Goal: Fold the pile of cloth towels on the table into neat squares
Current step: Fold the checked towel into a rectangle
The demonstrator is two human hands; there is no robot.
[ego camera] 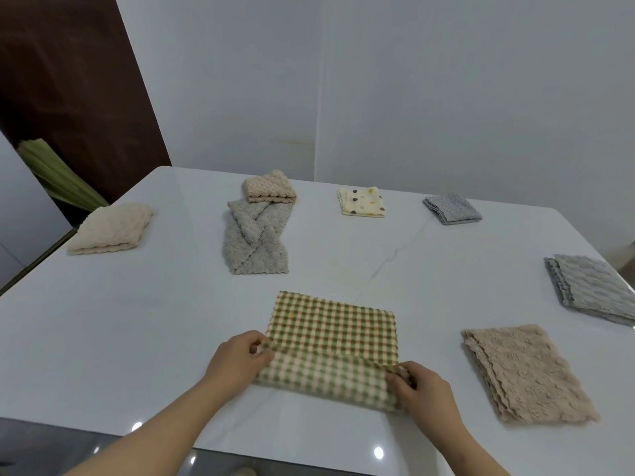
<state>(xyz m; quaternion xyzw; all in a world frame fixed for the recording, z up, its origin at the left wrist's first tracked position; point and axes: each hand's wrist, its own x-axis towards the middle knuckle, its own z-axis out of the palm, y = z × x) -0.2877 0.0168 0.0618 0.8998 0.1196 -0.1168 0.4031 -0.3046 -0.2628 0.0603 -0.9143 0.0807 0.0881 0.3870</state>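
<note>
Gleaming white table point(144, 324), towels scattered; pale grey walls point(446, 97).

The grey towel point(594, 290) at the right is cut off by the picture's edge. The checked towel point(330, 334) has a blurred near flap, and the 2 forearms point(161, 424) run off the bottom.

No writing, label, brand, number or sign can be read anywhere in this view; the towels carry only checks, dots and woven texture.
</note>
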